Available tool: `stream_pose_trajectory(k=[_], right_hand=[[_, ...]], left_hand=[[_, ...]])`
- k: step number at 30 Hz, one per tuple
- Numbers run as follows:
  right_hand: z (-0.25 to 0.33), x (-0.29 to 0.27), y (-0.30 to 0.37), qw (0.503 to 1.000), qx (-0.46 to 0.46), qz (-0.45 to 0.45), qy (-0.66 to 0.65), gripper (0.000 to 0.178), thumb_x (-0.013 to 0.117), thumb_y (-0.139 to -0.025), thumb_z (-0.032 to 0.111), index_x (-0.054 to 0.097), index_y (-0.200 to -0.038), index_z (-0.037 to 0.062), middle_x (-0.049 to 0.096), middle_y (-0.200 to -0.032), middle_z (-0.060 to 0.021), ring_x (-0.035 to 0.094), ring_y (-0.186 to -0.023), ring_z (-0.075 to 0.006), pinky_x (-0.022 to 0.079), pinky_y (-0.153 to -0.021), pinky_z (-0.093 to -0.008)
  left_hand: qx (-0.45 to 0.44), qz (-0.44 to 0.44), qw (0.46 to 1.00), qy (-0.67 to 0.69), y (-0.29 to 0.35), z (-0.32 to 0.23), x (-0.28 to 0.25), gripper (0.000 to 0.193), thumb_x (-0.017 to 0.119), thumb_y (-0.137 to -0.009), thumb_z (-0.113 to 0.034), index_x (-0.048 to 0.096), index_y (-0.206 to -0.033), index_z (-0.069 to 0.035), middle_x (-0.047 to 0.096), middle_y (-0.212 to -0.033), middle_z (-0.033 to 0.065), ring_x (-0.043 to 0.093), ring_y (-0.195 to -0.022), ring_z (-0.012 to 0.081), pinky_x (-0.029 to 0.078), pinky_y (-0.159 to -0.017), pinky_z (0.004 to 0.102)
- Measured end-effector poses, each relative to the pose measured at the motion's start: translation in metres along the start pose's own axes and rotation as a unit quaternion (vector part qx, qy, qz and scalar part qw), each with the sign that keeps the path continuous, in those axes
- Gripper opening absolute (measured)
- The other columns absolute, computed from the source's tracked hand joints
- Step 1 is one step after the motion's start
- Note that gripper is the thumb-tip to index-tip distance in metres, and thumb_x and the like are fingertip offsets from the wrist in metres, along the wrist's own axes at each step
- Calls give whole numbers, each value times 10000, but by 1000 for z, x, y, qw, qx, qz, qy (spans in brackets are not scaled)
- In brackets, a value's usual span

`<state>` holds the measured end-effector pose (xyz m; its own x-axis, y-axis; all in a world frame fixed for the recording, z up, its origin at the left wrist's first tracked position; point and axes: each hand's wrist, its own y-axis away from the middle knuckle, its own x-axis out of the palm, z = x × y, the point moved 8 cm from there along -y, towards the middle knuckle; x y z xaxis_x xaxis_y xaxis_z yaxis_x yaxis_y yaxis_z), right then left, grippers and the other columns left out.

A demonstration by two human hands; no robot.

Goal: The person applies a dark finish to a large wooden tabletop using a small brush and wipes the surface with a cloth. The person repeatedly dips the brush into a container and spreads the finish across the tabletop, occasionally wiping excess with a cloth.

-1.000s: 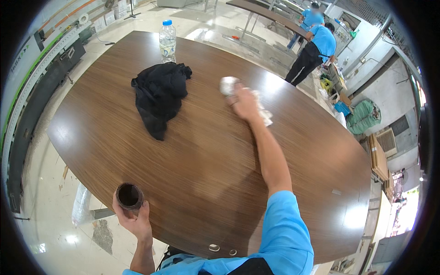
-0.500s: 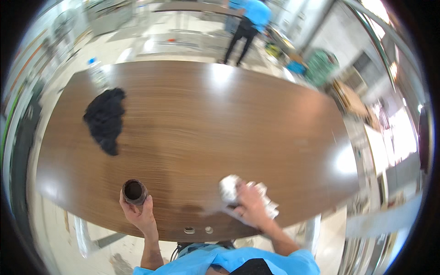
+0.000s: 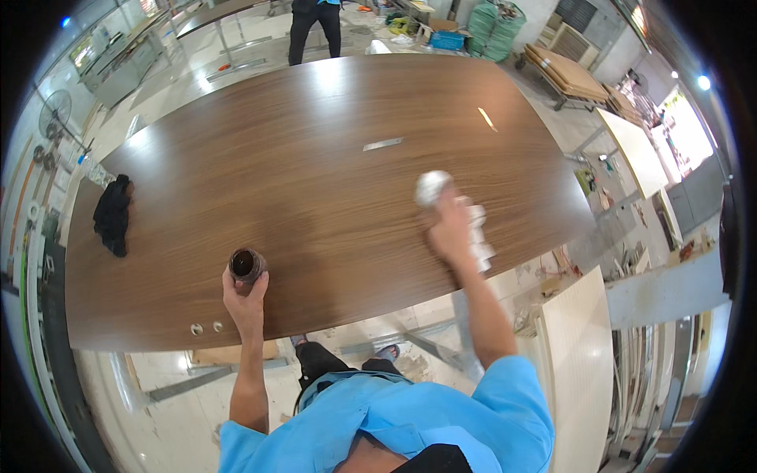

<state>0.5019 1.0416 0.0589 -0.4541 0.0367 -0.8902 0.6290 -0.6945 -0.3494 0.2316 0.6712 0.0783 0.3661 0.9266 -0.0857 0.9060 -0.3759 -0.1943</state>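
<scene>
My left hand (image 3: 247, 302) is wrapped round a dark brown open-topped jar (image 3: 247, 266), held over the near left part of the wood-grain table (image 3: 315, 173). Dark contents or a dark inside show through the jar's mouth. Over on the right, my right hand (image 3: 451, 229) presses a bunched white cloth (image 3: 433, 188) on the tabletop. The cloth's loose end trails beside the wrist; motion blurs the fingers a little. A black cloth (image 3: 113, 214) lies crumpled at the table's left end, next to a clear plastic bottle (image 3: 96, 171).
A thin metallic strip (image 3: 383, 144) lies on the tabletop beyond my right hand. Two round holes (image 3: 206, 328) sit near the table's near left edge. Another person (image 3: 315, 31) stands past the far edge. Stacked brown boards (image 3: 564, 72) and a pale panel (image 3: 577, 347) are off to the right.
My right hand has pushed the white cloth farther away and to the right. The view has shifted right along the table, bringing the metallic strip into sight. My left hand still holds the jar.
</scene>
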Motion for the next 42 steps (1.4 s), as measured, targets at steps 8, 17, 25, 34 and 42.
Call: stream_pose_trajectory(k=[8, 17, 25, 34, 42], right_hand=[[194, 14, 65, 889, -383, 139, -209, 799, 687, -847, 502, 477, -1431, 0, 423, -1533, -159, 356, -1446, -328, 249, -1197, -510], [-167, -30, -70, 998, 69, 0, 12, 711, 626, -923, 409, 455, -1440, -48, 451, -1491, -267, 391, -1403, -411, 243, -1186, -500], [-166, -39, -25, 977, 187, 56, 84, 665, 579, -956, 301, 388, -1487, -51, 291, -1597, -255, 247, -1492, -402, 140, -1222, -523], [155, 23, -3, 873, -377, 195, -241, 841, 765, -730, 492, 539, -1378, 6, 466, -1503, -151, 389, -1424, -326, 270, -1190, -512], [-146, -1, -120, 998, -50, 30, 2, 706, 642, -913, 397, 455, -1458, -12, 390, -1556, -221, 347, -1447, -381, 188, -1210, -508]], left_hand=[[106, -9, 934, -342, -9, -3, 44, 533, 830, -780, -249, 628, -1194, 21, 679, -1086, 209, 635, -979, 393, 464, -941, 464], [89, -5, 932, -352, -49, 0, 61, 625, 792, -798, -195, 551, -1332, 24, 629, -1239, 247, 565, -1174, 405, 411, -1033, 475], [234, 36, 914, -329, -86, -111, 141, 255, 748, -820, -49, 727, -1074, -59, 694, -1085, 91, 647, -978, 266, 490, -901, 376], [224, 417, 754, -456, -176, -5, 399, 370, 795, -809, -342, 669, -1074, -117, 603, -1144, 74, 531, -1158, 298, 427, -965, 454], [198, 369, 759, -498, -191, 16, 405, 212, 764, -857, -301, 680, -938, -124, 633, -1014, 66, 564, -1072, 303, 396, -940, 492]])
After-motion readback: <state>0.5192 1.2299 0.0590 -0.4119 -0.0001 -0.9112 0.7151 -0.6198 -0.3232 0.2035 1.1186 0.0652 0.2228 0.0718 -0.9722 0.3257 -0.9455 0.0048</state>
